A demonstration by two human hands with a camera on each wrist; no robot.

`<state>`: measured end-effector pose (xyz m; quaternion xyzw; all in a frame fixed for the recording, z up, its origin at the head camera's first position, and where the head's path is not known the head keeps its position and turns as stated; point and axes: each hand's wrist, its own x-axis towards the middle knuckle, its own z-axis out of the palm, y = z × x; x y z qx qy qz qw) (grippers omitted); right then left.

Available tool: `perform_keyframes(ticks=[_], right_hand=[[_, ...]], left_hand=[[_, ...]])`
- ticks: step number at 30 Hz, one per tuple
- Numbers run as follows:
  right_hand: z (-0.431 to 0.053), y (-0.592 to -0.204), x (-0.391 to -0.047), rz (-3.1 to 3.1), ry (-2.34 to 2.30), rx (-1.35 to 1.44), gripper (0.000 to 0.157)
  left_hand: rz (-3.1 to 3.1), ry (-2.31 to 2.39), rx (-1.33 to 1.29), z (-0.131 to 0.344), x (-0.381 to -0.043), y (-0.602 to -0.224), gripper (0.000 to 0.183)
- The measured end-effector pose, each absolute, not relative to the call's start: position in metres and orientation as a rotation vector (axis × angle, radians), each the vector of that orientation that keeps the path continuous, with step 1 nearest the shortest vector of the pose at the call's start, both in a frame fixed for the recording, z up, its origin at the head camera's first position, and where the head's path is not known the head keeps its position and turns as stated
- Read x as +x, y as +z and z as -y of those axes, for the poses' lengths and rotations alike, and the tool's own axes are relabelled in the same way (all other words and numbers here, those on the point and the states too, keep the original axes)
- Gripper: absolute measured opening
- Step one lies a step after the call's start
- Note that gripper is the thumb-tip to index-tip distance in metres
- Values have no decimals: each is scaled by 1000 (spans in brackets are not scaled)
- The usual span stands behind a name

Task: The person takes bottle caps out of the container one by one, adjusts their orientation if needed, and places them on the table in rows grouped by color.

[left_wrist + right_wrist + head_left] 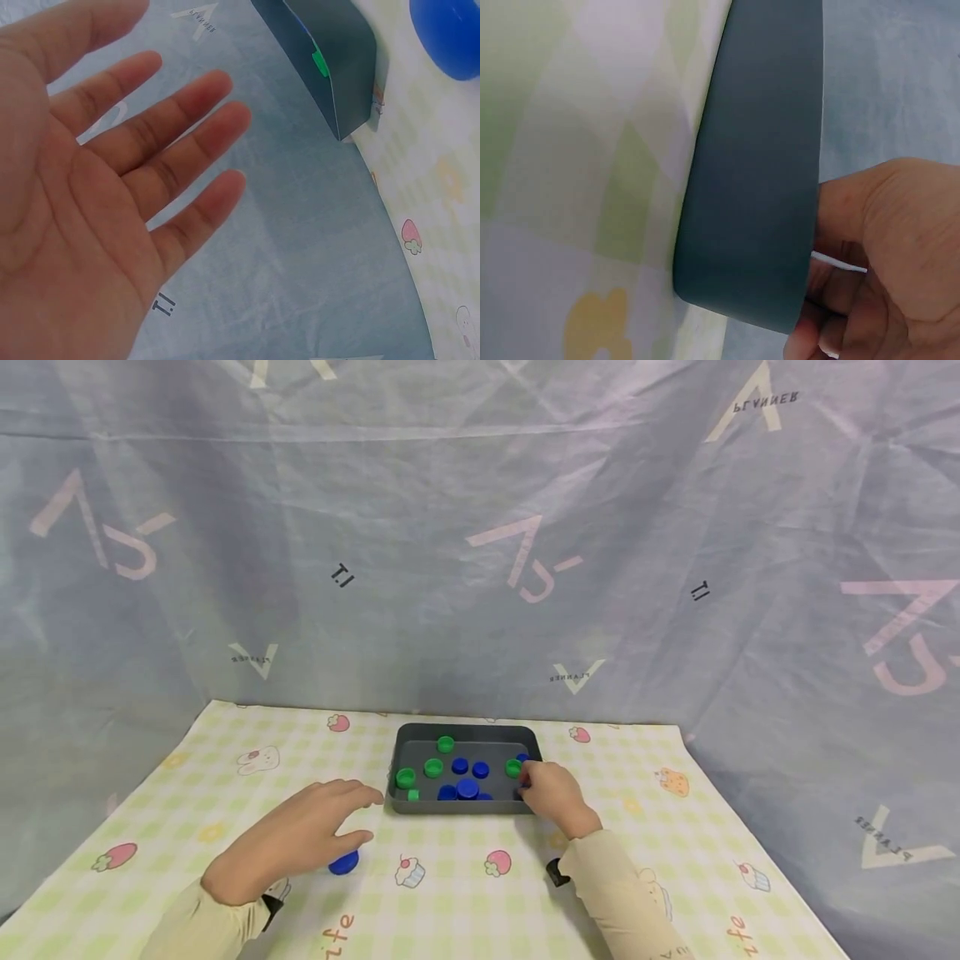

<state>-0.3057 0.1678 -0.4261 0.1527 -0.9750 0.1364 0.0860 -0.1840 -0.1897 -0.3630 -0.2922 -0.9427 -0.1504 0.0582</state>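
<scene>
A shallow dark grey rectangular tray (465,807) with rounded corners lies flat on the counter (450,910), its long side running across. Inside, round green caps (432,769), mostly hollow side up, sit at eleven, nine and three o'clock, while blue caps (467,789) gather around the middle and six o'clock. Outside the tray, toward its eight o'clock, lies a lone blue cap (343,863), partly hidden.

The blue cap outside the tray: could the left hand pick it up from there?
Likely yes: the left hand is empty and close to the blue cap, which lies on the tablecloth outside the tray, with nothing visible between them.
</scene>
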Motion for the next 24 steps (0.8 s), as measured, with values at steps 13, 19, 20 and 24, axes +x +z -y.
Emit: perform_keyframes(ticks=[13,19,20,24], right_hand=[[-167,-433,-310,2916,584,326,9],[-168,-434,-313,2890,619,340,9],[-168,-434,-313,2883,637,348,8],[-171,-430,-312,2806,795,406,9]], left_hand=[[2852,-477,-908,189,-187,-365,37],[2838,-490,-924,188,-188,-366,35],[2839,-492,-923,188,-188,-366,35],[2836,-499,-917,191,-188,-368,34]])
